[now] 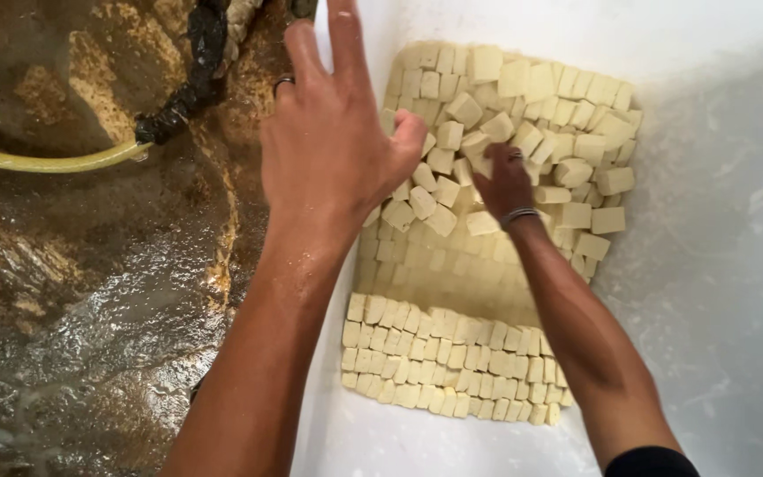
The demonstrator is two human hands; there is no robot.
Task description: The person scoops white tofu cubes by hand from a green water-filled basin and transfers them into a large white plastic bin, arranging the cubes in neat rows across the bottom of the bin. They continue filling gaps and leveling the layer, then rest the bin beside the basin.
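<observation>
The left hand (333, 141) hovers with a released grip, fingers spread, thumb brushing loose pale cubes (452, 159) just right of it. The right hand (503, 181) reaches down among the same cubes, its grip curled on them; how tightly, I cannot tell. Ordered rows (452, 362) lie nearer the person, inside the white tub (708, 265).

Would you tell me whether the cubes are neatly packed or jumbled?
Both: cubes near the right hand lie jumbled; the near rows stay packed.

Right hand (502, 184) fingers buried among pale cubes (523, 115); hose (46, 161) edge-cropped.
</observation>
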